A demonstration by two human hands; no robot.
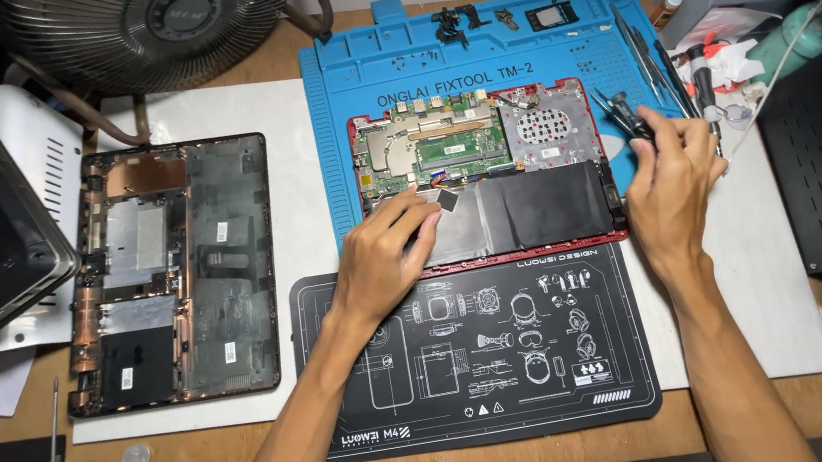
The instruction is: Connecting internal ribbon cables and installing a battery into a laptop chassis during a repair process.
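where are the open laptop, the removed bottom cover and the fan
open laptop (539, 204), head view, on its black battery
bottom cover (225, 279), head view, on its dark inner face
fan (160, 24), head view, on its wire grille

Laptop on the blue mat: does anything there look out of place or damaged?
The laptop lies open with its bottom cover off and set aside on the white sheet to the left, so the board and battery show. Small screws lie loose on the blue mat. No damage or spill is visible.
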